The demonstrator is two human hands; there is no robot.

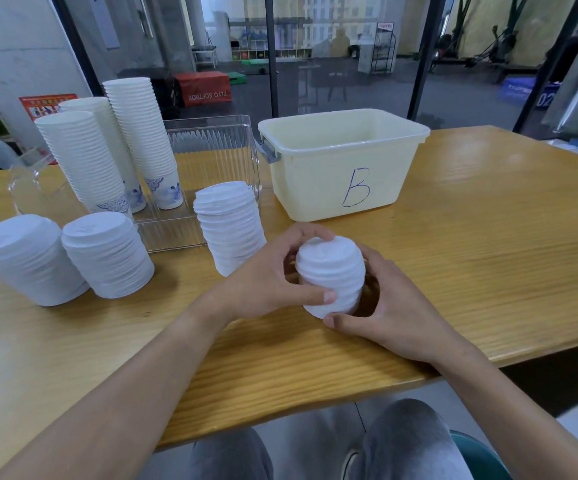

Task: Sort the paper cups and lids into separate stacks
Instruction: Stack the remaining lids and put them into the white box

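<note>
Knees: grey trousers point(318, 455) down below the near edge of the bench point(488, 216), and the person is seated tight up to it.
Left hand point(263, 278): curled round the short lid stack point(330, 271), fingers over its top, thumb pressed on its near side. A firm grip.
Right hand point(387, 306): wrapped round that same stack from the other side, thumb tucked at its base. Gripping too.
Short lid stack: white, domed, held between both hands close to the near edge, roughly mid-bench; whether its base touches the wood I cannot tell.
Third lid stack point(230, 230): taller, leaning a little, standing just beside the left hand's fingers.
Two more lid stacks point(69, 254): side by side toward the left edge, tilted outward by the wide lens.
Cup stacks point(114, 147): three tall white columns with blue print on the bottom cups, toward the far left corner. Two seem to stand in the clear tray; the nearest I cannot place for certain.
Clear tray point(211, 143): ribbed transparent walls, behind the lid stacks.
Cream tub point(339, 161): marked with a blue letter B, grey handle on its left, at the far edge just beside the tray.
</note>
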